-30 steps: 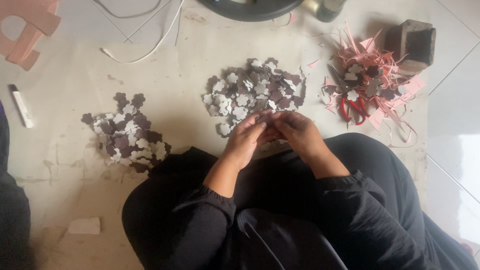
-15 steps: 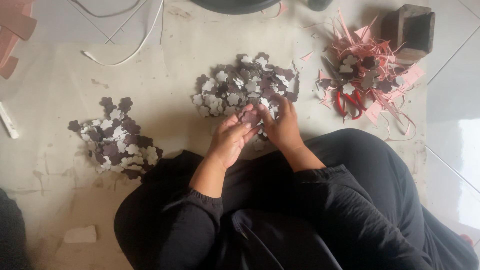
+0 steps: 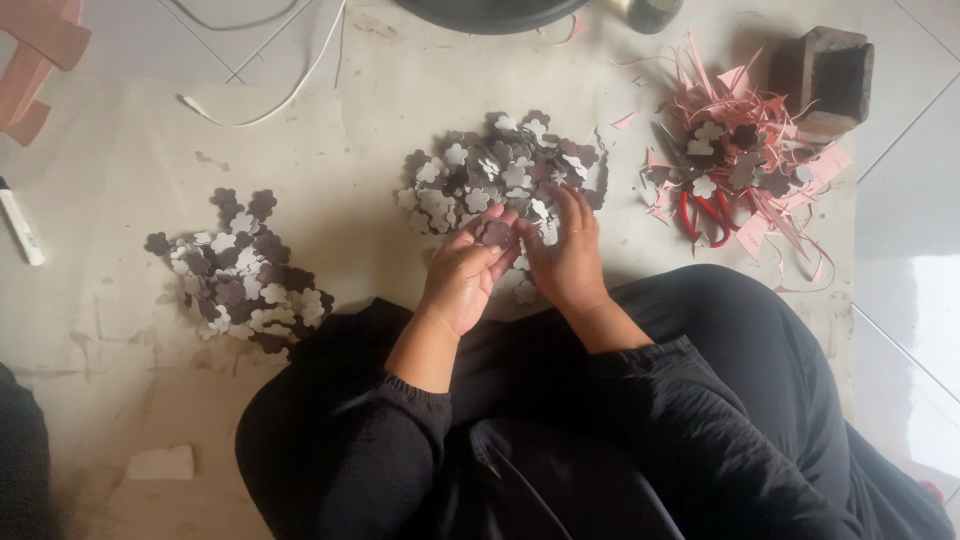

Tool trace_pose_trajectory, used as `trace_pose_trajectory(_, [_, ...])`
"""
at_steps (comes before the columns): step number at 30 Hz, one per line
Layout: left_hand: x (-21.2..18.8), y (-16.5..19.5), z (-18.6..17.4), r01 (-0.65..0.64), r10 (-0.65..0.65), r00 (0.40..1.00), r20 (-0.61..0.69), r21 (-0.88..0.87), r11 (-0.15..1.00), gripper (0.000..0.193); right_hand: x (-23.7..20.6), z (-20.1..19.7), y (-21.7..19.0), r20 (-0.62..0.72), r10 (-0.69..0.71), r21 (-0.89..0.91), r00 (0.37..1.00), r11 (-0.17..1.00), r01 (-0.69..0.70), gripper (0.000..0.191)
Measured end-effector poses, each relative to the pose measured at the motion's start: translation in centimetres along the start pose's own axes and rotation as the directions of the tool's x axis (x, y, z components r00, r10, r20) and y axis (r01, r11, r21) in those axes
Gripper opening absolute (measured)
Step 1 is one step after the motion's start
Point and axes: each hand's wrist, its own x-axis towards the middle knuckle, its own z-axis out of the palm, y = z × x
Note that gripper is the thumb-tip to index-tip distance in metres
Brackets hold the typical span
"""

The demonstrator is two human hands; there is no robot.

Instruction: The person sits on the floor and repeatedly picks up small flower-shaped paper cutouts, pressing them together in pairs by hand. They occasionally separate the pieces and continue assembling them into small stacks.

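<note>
Your left hand (image 3: 462,275) is pinching one small dark flower-shaped cutout (image 3: 495,233) between thumb and fingertips, closed lightly around it. Your right hand (image 3: 567,258) sits right up against it with the fingers spread flat, tips resting on the near edge of the middle pile (image 3: 500,170). I can't tell if that hand actually grips anything or only presses down.

The cutouts look like thin flat card or foam, lobed like little clovers, some deep maroon-brown and some pale grey-white, all jumbled and overlapping. A second pile (image 3: 235,275) of the same shapes lies well apart, toward the left side of the mat (image 3: 120,180).

Toward the far right corner there's a mess of pink paper offcuts (image 3: 765,150), spiky strips and curls, with a few more cutouts on top and red-handled scissors (image 3: 703,212) poking out. A dark boxy block (image 3: 830,75) sits just behind that.

The mat itself is a beige sheet, matte, scuffed and stained, laid over pale glossy floor tiles (image 3: 905,200). A white cable (image 3: 270,100) snakes across the far left part, and a white marker (image 3: 20,220) lies at the left edge. You're sitting on the floor in black clothes.
</note>
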Motion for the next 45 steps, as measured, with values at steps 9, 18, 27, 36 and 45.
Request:
trace_pose_trajectory(9, [-0.4, 0.3, -0.5, 0.026, -0.008, 0.998, 0.069, -0.258, 0.966, 0.046, 0.2, -1.3, -1.9, 0.192, -0.149, 0.216, 0.970, 0.971, 0.106, 0.038])
trace_pose_trajectory(18, [-0.6, 0.9, 0.0, 0.032, -0.035, 0.996, -0.085, -0.029, 0.999, 0.041, 0.2, 1.3, 0.9, 0.404, 0.107, 0.792, 0.909, 0.455, -0.406, 0.015])
trace_pose_trajectory(27, [-0.7, 1.0, -0.4, -0.031, 0.045, 0.993, -0.112, 0.123, 0.992, 0.041, 1.2, 0.2, 1.9, 0.655, 0.273, 0.704, 0.705, 0.119, -0.700, 0.019])
trace_pose_trajectory(36, [-0.2, -0.4, -0.5, -0.066, 0.130, 0.976, -0.172, 0.338, 0.939, 0.032, 0.4, 1.3, 1.4, 0.520, 0.295, 0.599, 0.802, 0.543, -0.588, 0.011])
trace_pose_trajectory(45, [-0.6, 1.4, -0.6, 0.055, -0.061, 0.987, -0.146, -0.042, 0.998, 0.045, 0.7, 0.9, 2.9, 0.451, 0.196, 0.810, 0.871, 0.320, -0.491, 0.018])
